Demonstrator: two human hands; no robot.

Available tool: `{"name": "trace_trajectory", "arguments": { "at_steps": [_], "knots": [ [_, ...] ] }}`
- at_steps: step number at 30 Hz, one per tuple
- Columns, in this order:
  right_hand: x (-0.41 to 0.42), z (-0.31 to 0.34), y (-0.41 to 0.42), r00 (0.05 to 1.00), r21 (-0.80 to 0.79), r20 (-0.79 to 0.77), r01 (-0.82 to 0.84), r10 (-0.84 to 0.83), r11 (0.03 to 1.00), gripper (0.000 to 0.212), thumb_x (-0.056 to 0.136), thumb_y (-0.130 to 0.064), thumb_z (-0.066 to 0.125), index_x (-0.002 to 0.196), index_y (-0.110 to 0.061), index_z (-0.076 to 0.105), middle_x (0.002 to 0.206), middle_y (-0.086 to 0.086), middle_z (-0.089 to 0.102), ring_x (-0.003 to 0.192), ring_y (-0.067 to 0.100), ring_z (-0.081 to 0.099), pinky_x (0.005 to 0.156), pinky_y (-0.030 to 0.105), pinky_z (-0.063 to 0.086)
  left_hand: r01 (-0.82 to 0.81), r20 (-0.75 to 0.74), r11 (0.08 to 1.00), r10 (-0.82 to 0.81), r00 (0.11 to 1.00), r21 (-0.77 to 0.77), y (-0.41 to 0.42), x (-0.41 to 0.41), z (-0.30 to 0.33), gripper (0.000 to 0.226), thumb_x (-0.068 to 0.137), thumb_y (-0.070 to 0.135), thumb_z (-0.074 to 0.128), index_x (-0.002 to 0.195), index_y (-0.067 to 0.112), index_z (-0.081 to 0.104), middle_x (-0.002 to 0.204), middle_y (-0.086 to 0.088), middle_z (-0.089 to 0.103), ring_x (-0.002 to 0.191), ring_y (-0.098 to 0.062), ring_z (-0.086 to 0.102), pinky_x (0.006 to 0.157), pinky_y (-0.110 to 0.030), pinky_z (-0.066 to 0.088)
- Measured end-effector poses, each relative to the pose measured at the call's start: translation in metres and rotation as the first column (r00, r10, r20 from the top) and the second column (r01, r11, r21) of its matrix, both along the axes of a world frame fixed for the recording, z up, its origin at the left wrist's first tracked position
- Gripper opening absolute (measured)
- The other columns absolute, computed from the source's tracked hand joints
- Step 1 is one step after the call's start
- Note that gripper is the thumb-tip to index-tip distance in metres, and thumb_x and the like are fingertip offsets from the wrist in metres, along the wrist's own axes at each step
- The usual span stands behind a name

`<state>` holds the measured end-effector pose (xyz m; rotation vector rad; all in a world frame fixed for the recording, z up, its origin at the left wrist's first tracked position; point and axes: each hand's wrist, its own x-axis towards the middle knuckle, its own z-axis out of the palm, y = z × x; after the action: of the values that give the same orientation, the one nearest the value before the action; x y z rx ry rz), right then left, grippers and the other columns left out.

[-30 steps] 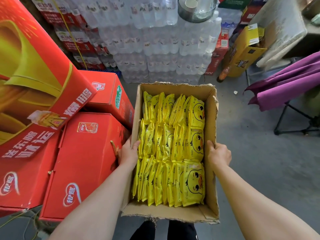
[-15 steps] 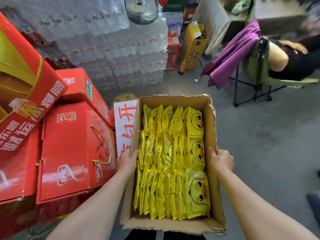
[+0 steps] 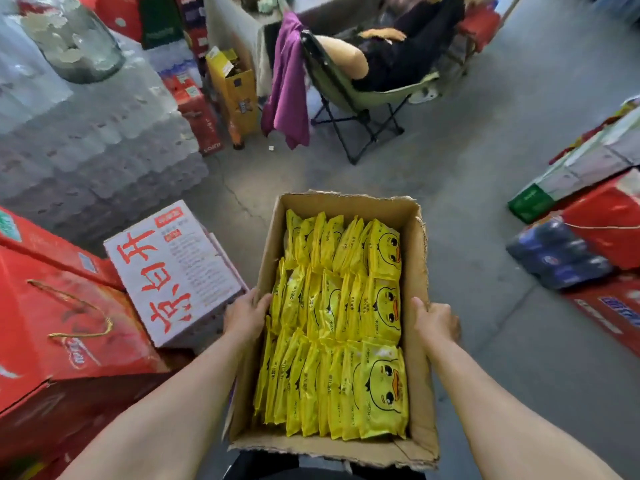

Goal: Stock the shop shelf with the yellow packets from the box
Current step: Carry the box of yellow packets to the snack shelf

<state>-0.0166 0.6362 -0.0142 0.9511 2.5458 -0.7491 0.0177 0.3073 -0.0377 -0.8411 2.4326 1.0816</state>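
Gripping the open brown cardboard box (image 3: 420,327) by its two long sides, I have my left hand (image 3: 245,315) curled over the left wall and my right hand (image 3: 437,320) clamped on the right wall, thumb hooked on the rim and the fingers wrapped down the outside where I cannot see them. Between my hands the box is packed with the yellow foil packets printed with a cartoon duck face (image 3: 382,388), standing on edge in three rows that run away from me, the duck faces showing on the packets nearest my right hand. Just beyond my left hand lies a white carton with big red characters (image 3: 173,268), and further out to that side sit the red gift cartons with gold cord handles (image 3: 65,327). Past the left hand and well ahead are the shrink-wrapped stacks of clear water bottles (image 3: 97,140). Straight ahead of both hands, well apart from the box, stands a green folding camp chair (image 3: 349,88) with a purple cloth (image 3: 289,88) draped over its back and a person reclining in it. Off beyond my right hand are red and blue cartons (image 3: 588,244) on the grey concrete floor (image 3: 485,174). No shelf shows anywhere.
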Motion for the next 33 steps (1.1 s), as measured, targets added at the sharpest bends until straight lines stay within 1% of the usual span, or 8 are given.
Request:
{"name": "trace_trajectory", "arguments": {
  "at_steps": [2,6,9,13,18,22,27,33],
  "knots": [
    [0.019,0.003,0.046,0.998,-0.002,0.011,0.060,-0.059,0.998,0.046,0.100,-0.043,0.051,0.080,-0.004,0.066,0.083,0.015,0.062,0.075,0.031,0.050,0.066,0.032,0.035,0.088,-0.013,0.996,-0.089,0.996,-0.028,0.045,-0.002,0.006,0.036,0.096,0.044,0.055,0.117,0.017,0.065,0.109,-0.013,0.070,0.104,-0.032,0.063,0.090,-0.043,0.051],
    [0.057,0.002,0.142,0.985,-0.005,0.020,0.169,-0.169,0.986,0.044,0.101,-0.043,0.049,0.078,-0.007,0.060,0.080,0.012,0.058,0.073,0.029,0.047,0.065,0.032,0.034,0.239,0.005,0.969,-0.239,0.971,-0.064,0.136,-0.005,0.005,0.030,0.093,0.051,0.054,0.093,0.023,0.060,0.090,-0.010,0.071,0.086,-0.032,0.067,0.080,-0.041,0.056],
    [0.086,0.002,0.225,0.962,-0.008,0.026,0.272,-0.271,0.962,0.044,0.101,-0.043,0.049,0.083,-0.005,0.062,0.082,0.012,0.058,0.075,0.029,0.049,0.065,0.031,0.036,0.337,0.016,0.940,-0.336,0.942,-0.056,0.224,-0.008,0.013,0.024,0.096,0.046,0.054,0.094,0.023,0.062,0.084,-0.007,0.069,0.085,-0.031,0.065,0.077,-0.041,0.055],
    [0.127,0.005,0.330,0.909,-0.004,-0.008,0.416,-0.417,0.909,0.047,0.100,-0.043,0.051,0.068,-0.008,0.050,0.084,0.013,0.061,0.078,0.032,0.054,0.066,0.033,0.039,0.421,0.005,0.907,-0.421,0.907,0.016,0.341,-0.007,0.016,0.024,0.096,0.041,0.055,0.097,0.019,0.066,0.072,-0.003,0.063,0.071,-0.025,0.060,0.066,-0.033,0.048],
    [0.188,0.015,0.448,0.791,-0.013,-0.043,0.611,-0.611,0.792,0.049,0.098,-0.043,0.052,0.075,0.000,0.060,0.076,0.015,0.063,0.073,0.032,0.060,0.064,0.034,0.044,0.582,-0.023,0.811,-0.582,0.813,0.068,0.484,-0.009,0.023,0.022,0.097,0.035,0.055,0.089,0.017,0.063,0.067,-0.003,0.060,0.063,-0.020,0.053,0.058,-0.029,0.039],
    [0.235,0.023,0.533,0.647,-0.058,-0.083,0.756,-0.758,0.652,0.047,0.097,-0.039,0.055,0.064,-0.007,0.048,0.068,0.012,0.058,0.070,0.032,0.059,0.062,0.035,0.043,0.722,-0.022,0.688,-0.723,0.691,0.079,0.605,-0.018,0.030,0.031,0.096,0.038,0.055,0.077,0.014,0.058,0.065,-0.006,0.057,0.063,-0.024,0.052,0.059,-0.031,0.039],
    [0.288,0.034,0.635,0.463,-0.052,-0.078,0.882,-0.883,0.468,0.041,0.095,-0.039,0.052,0.081,-0.001,0.058,0.079,0.015,0.063,0.074,0.032,0.060,0.063,0.034,0.042,0.885,-0.053,0.459,-0.885,0.463,0.077,0.769,-0.030,0.032,0.027,0.096,0.040,0.054,0.082,0.018,0.063,0.074,-0.008,0.064,0.073,-0.027,0.059,0.065,-0.032,0.045],
    [0.333,0.051,0.749,0.273,0.029,-0.075,0.962,-0.959,0.271,0.045,0.096,-0.040,0.051,0.070,-0.004,0.049,0.070,0.012,0.052,0.070,0.034,0.057,0.060,0.035,0.042,0.976,-0.053,0.201,-0.977,0.205,0.081,0.960,-0.032,0.037,0.030,0.094,0.045,0.054,0.086,0.018,0.064,0.085,-0.010,0.066,0.088,-0.033,0.062,0.073,-0.034,0.049]
  ]
}}
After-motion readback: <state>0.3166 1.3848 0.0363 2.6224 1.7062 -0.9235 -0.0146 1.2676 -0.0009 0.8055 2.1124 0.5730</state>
